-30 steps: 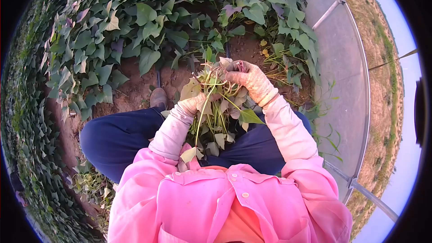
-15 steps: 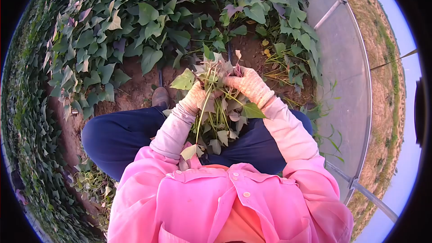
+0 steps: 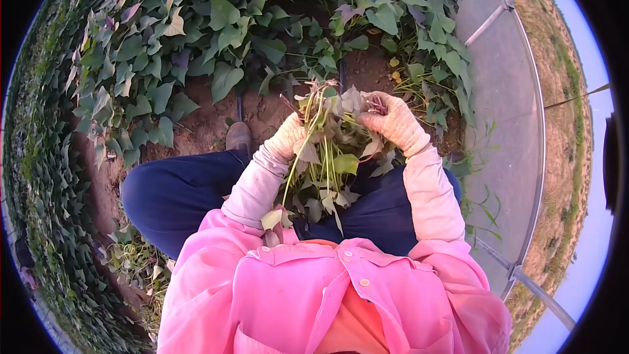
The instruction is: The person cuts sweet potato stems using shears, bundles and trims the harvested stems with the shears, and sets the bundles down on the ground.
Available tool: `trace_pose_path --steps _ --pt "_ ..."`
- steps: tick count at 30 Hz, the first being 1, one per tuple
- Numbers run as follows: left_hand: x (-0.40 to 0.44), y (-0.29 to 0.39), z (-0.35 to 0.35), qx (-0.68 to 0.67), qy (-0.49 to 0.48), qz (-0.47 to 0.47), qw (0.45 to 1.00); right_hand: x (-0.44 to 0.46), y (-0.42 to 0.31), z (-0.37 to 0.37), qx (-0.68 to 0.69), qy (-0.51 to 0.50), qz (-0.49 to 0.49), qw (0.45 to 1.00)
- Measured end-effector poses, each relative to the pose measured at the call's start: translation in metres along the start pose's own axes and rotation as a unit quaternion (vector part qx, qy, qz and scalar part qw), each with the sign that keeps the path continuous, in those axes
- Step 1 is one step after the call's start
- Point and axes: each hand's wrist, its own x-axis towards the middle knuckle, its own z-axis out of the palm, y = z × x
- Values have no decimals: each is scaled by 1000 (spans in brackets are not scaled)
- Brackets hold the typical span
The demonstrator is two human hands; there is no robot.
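A loose bunch of sweet potato vines [image 3: 331,160], with pale green stems and limp leaves, hangs between my gloved hands above my lap. My left hand [image 3: 288,136] is wrapped round its left side, where cut stem ends stick up past the fingers. On the bunch's upper right, my right hand [image 3: 398,126] closes its fingers and thumb on some reddish-purple stems. Leaves hide part of my left fingers. The stems trail down toward my jacket, and one pale leaf [image 3: 271,218] rests near its front.
Dense leafy vines [image 3: 223,13] grow ahead and to the left over reddish soil [image 3: 196,128]. A thin dark hose [image 3: 240,108] runs across the soil by my shoe [image 3: 238,136]. On the right stands a grey sheet wall [image 3: 504,92] with metal poles [image 3: 508,3]. Cut vines lie at lower left.
My right hand has moved right, away from my left, drawing purple stems to that side. The bunch has spread wider and its top leaves have shifted.
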Motion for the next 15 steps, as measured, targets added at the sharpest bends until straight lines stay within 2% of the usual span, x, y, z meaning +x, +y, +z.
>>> trace_pose_path --steps 1,2,4,5,7,10,11,13,14,15 --pt "4 -14 -2 129 -15 130 983 -2 -1 4 12 -22 3 1000" --pt "8 -25 -4 249 4 259 933 -5 -4 9 24 -43 7 999" --pt "8 -28 5 16 -14 123 992 -7 -12 17 49 -58 4 997" --pt "4 -18 11 -97 -17 50 994 -8 -12 19 64 -59 6 996" --pt "4 -18 14 -215 -17 22 976 -8 -16 21 78 -56 3 995" --pt "6 -12 22 -211 -9 27 977 -2 -3 35 94 -28 -58 993" --pt "5 -12 24 -243 -20 28 969 -1 -2 36 75 -35 -17 996" --pt "2 -5 24 -95 -19 63 993 -3 -4 34 89 -32 7 995" --pt "3 -3 22 -77 -22 63 995 -4 -6 32 96 -31 19 995" --pt "5 -2 18 -58 -24 63 996 -5 -10 32 180 -19 39 983"
